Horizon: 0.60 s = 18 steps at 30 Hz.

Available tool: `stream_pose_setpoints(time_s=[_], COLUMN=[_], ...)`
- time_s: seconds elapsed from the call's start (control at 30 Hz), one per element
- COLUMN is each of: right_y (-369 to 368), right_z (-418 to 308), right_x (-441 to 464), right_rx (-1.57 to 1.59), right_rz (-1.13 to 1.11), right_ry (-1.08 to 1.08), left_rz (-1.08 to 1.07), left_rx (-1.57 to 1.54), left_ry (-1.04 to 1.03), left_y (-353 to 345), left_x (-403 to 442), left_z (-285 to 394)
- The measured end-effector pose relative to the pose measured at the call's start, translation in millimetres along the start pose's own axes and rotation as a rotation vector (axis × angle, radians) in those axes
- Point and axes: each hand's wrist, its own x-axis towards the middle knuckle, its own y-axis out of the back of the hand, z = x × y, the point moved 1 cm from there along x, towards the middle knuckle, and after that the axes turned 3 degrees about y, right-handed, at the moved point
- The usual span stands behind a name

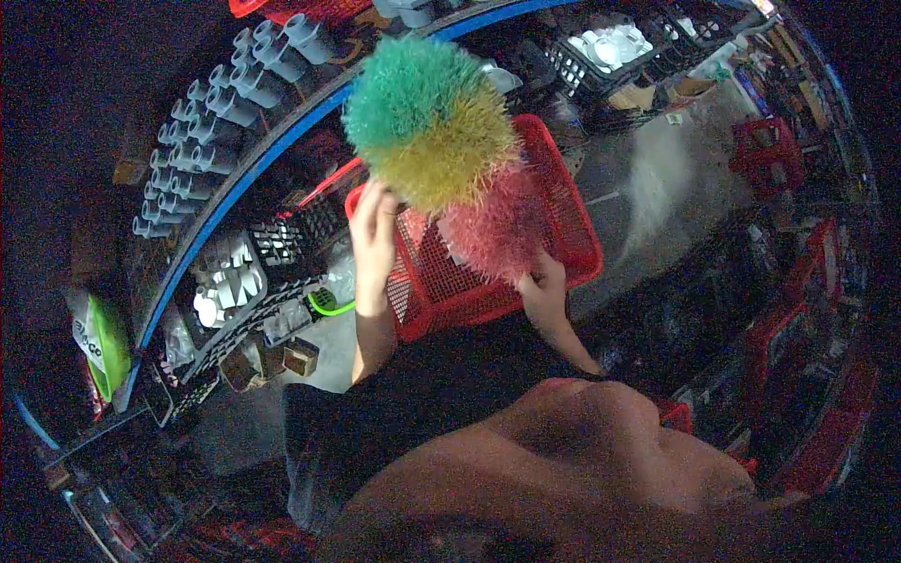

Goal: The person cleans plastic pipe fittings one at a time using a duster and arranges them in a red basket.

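Note:
A fluffy duster [436,155] with green, yellow and pink bands lies slantwise over a red plastic basket [460,311]. My right hand [544,289] is closed at its pink lower end; any handle there is hidden. Beside the yellow band, my left hand [374,225] points upward with its fingers stretched out. Its fingertips are close to the fluff and the basket's left rim; whether they touch is not clear. The basket has mesh walls and is tilted in front of my body. Much of its inside is hidden by the duster.
Rows of grey cups [253,83] stand on a blue-edged shelf [246,180] at the left. Below are black crates with a tray of white items [230,289]. Another black crate [612,54] holds white pieces at the back. Grey floor [657,188] shows at the right.

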Motion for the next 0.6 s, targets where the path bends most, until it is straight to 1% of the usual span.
stream_pose_setpoints(time_s=[0.03, 0.07, 0.1, 0.13, 0.2, 0.27, 0.33, 0.4, 0.43, 0.5, 0.57, 0.6], right_y=[0.4, 0.7, 0.3, 0.1, -1.3, -2.3, -0.5, 2.6, 1.9, -2.1, -1.1, -0.7], right_z=[4.0, 8.5, 9.5, 9.5, 7.5, 4.4, 4.0, 4.1, 4.4, 5.3, 6.7, 7.4], right_x=[-3.3, -6.5, -7.4, -7.1, -6.9, -7.4, -7.2, -5.5, -4.8, -2.9, -2.6, -3.3], right_rx=[0.000, -0.013, -0.027, -0.025, 0.017, 0.033, 0.045, -0.056, -0.056, -0.045, -0.054, -0.066], right_rz=[-0.001, -0.030, -0.058, -0.057, -0.066, -0.053, -0.047, -0.121, -0.121, -0.141, -0.139, -0.138], right_ry=[0.000, 0.014, 0.026, 0.026, 0.160, 0.125, 0.089, 0.119, 0.120, 0.105, 0.113, 0.117], left_rz=[0.021, -0.007, -0.006, 0.029, 0.058, 0.085, 0.112, 0.084, 0.126, 0.196, 0.068, 0.123], left_rx=[-0.163, -0.244, -0.242, -0.356, -0.468, -0.815, -0.811, -0.899, -0.934, -0.884, -0.741, -0.742], left_ry=[0.131, 0.026, 0.025, 0.035, 0.046, 0.152, 0.191, 0.117, 0.123, 0.169, 0.187, 0.175], left_y=[2.6, 2.0, 0.1, -2.6, -9.1, -14.2, -0.3, 3.4, 8.8, 14.1, 9.5, -4.3], left_x=[2.3, 5.0, 4.6, 3.5, 1.4, -0.6, -2.1, 5.5, 4.5, 5.2, 2.9, -4.1], left_z=[11.9, 16.9, 16.3, 14.9, 13.8, 13.0, -3.5, 13.7, 9.2, 0.8, -3.0, 14.8])
